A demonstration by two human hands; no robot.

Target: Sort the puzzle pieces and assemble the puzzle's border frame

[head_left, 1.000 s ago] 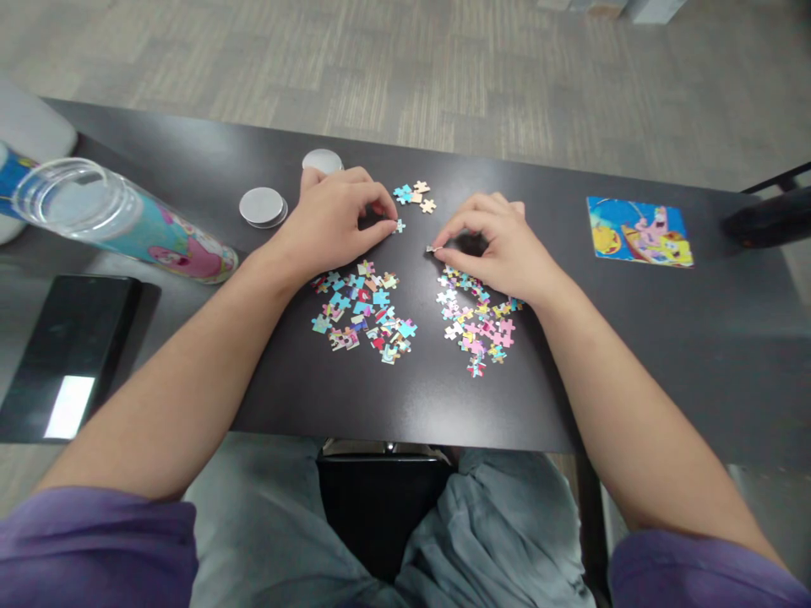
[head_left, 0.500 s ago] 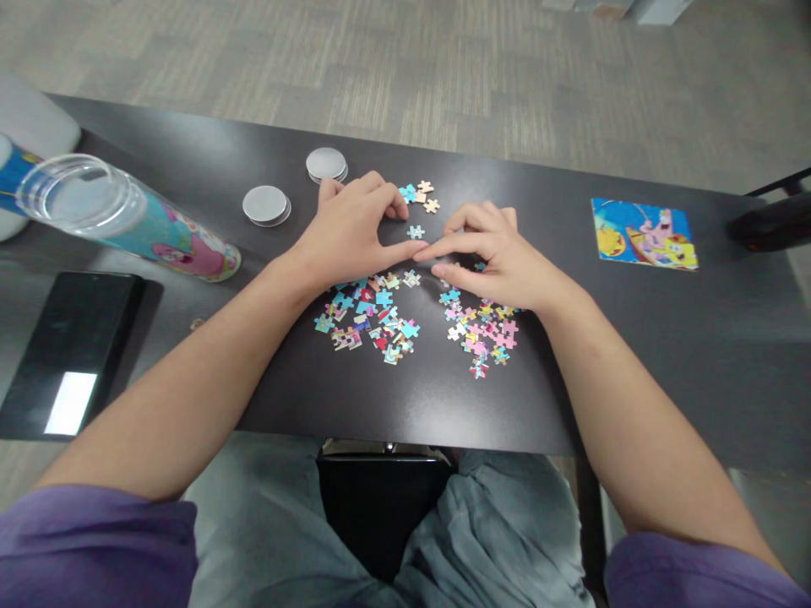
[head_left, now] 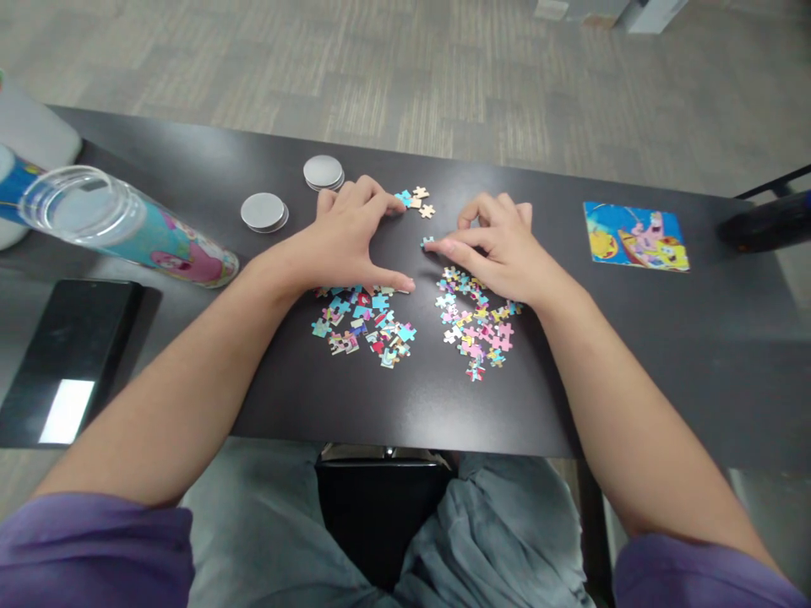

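My left hand (head_left: pixel 358 236) is open over the table, its thumb stretched apart from the fingers. Its fingertips reach a few loose puzzle pieces (head_left: pixel 415 202), some blue and some showing their plain backs. The thumb lies over the top edge of the left heap of puzzle pieces (head_left: pixel 361 325). My right hand (head_left: pixel 498 245) is closed, with a small puzzle piece (head_left: pixel 427 242) at its fingertips. Just below that hand lies the right heap of puzzle pieces (head_left: pixel 478 325), mostly pink and yellow; my hand hides part of it.
Two stacks of silver discs (head_left: pixel 264 211) are left of my left hand. Farther left are a clear-topped cartoon tube (head_left: pixel 158 236) and a black phone-like slab (head_left: pixel 69 346). A cartoon picture card (head_left: pixel 635 236) lies right, near a dark cylindrical object (head_left: pixel 766 224).
My hands have moved apart. The right hand has shifted slightly right and up, with the puzzle piece now at its fingertips; my left thumb has dropped toward the left heap.
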